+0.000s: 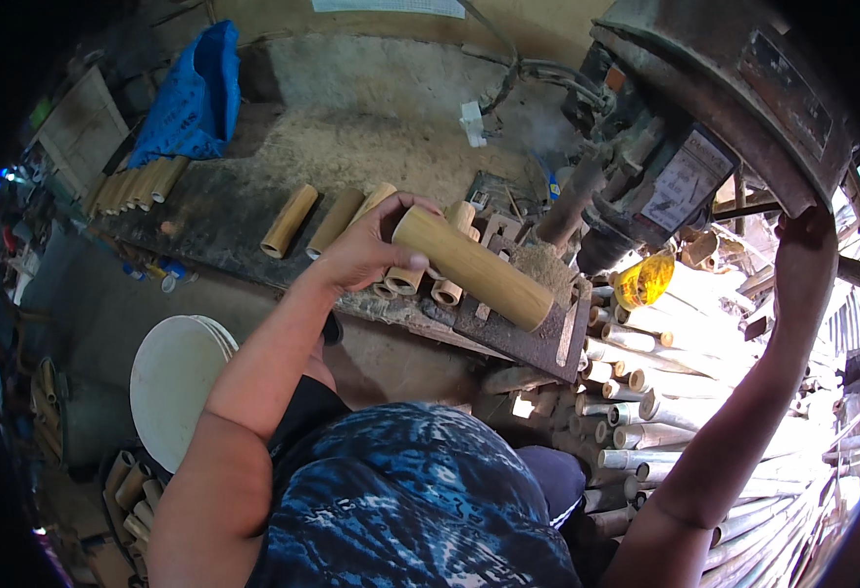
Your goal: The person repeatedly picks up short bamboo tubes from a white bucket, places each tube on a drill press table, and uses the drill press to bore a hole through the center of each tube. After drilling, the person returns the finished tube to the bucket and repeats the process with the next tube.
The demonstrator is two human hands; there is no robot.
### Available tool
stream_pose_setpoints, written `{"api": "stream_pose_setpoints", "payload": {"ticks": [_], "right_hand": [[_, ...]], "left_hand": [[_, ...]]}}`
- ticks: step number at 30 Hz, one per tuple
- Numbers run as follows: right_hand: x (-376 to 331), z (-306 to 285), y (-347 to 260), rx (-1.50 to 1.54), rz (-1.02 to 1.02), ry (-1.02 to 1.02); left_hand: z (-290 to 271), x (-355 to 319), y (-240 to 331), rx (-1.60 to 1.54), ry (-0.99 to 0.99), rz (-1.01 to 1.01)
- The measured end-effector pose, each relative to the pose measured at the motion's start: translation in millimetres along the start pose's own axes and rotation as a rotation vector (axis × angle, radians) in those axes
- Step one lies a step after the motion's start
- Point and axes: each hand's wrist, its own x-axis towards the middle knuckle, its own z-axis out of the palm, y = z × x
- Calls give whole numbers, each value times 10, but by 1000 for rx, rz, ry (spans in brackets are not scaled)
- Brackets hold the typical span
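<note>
Left hand (366,250) grips a bamboo tube (474,267) above the cluttered bench (224,211); right hand (804,230) seemingly clasps the machine (714,88) handle, bamboo poles (685,431) crowding below.

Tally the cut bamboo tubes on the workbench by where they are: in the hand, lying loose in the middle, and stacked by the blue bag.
Tube held in the left hand: 1, the bamboo tube
Loose tubes lying mid-bench: 3
Stacked tubes by the blue bag: about 6, edges blurred
Total: about 10

right hand's (807,230) grip perhaps hidden behind machine (704,118), rim dark
</note>
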Motion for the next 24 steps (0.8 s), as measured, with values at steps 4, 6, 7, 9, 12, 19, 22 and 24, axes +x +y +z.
{"api": "stream_pose_setpoints", "payload": {"ticks": [4,6,7,9,12,19,22,24], "right_hand": [[24,50,99,-37,-96,94],[19,72,146,123,0,40],[19,75,166,51,10,42],[15,79,195,55,-3,39],[10,69,200,105,25,18],[-32,64,141,216,49,26],[-43,80,138,128,71,32],[-46,91,144,132,34,49]], "left_hand": [[-97,121,-184,-613,164,16],[-127,232,-229,-865,94,67],[-139,289,-238,-987,44,96],[-211,347,-205,-951,133,93],[-331,325,-130,-930,102,81],[-384,230,2,-765,97,144],[-376,196,52,-726,95,176],[-375,181,77,-706,79,186]]}}
